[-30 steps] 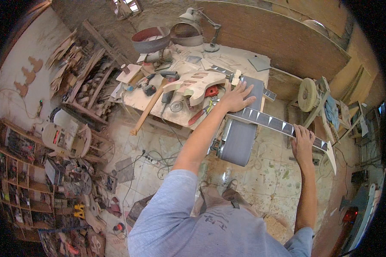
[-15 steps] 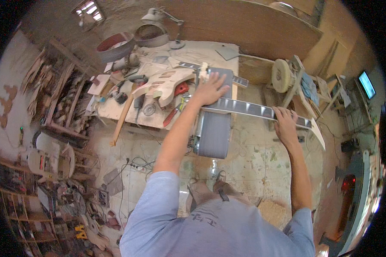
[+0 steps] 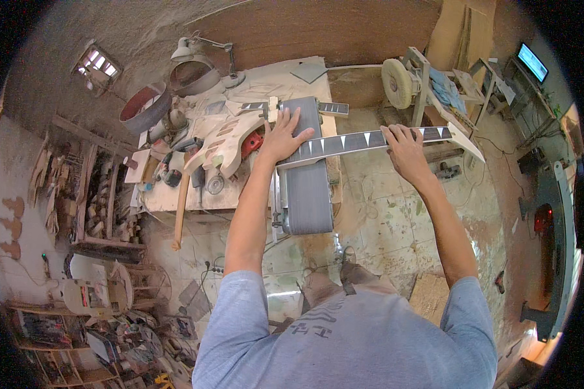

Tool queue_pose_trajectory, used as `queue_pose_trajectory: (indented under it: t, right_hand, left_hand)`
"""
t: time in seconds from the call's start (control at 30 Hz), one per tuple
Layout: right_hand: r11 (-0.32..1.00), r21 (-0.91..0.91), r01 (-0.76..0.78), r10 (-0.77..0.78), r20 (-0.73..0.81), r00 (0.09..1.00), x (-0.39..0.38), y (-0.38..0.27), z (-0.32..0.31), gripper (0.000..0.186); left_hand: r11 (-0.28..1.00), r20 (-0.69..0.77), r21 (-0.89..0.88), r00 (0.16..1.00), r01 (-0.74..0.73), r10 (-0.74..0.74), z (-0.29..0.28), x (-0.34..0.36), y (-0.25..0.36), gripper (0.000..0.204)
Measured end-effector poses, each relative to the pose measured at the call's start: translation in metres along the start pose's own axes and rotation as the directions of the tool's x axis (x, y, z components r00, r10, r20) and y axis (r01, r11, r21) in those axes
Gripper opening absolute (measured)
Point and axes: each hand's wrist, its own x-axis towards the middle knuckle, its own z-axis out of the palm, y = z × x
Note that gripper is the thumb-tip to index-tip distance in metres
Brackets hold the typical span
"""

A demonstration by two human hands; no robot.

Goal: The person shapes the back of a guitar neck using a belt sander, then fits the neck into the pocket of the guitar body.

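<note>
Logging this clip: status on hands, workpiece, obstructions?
Left hand spread over guitar neck, left end. Right hand curled over it near headstock. Neck across belt sander. Second neck farther back, apart.

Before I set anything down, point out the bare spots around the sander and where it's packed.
The stained floor looks bare between the belt sander and the right forearm, on the near side of the inlaid neck. Left of the sander, the table is crowded: the pale guitar body and power tools leave little room.
</note>
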Motion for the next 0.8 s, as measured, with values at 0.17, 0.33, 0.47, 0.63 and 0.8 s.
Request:
queue_pose_trajectory:
  t: [0.17,0.33,0.47,0.63,0.8]
  right_hand:
    - [0.999,-0.031,-0.020,0.019,-0.048,0.999,-0.005,0.015,0.006,0.054]
    - [0.999,-0.052,0.007,-0.009,-0.040,0.999,-0.002,0.033,-0.003,0.051]
    - [0.997,-0.063,0.044,-0.044,-0.007,0.999,0.007,0.043,-0.008,0.049]
    - [0.996,-0.067,0.063,-0.063,0.013,0.998,0.015,0.051,-0.003,0.048]
    - [0.992,-0.098,0.075,-0.068,0.074,0.995,0.023,0.050,-0.001,0.049]
  left_hand:
    - [1.000,-0.013,-0.020,1.000,-0.012,0.012,0.006,0.009,0.009,0.091]
    - [1.000,0.000,0.005,1.000,0.006,-0.006,0.012,0.020,0.026,0.089]
    - [1.000,-0.046,-0.011,0.999,0.003,-0.003,0.017,0.025,0.026,0.090]
    - [1.000,-0.047,0.008,0.999,0.017,-0.017,0.021,0.027,0.025,0.088]
    - [0.999,-0.038,-0.003,0.998,0.044,-0.044,0.018,0.023,0.024,0.087]
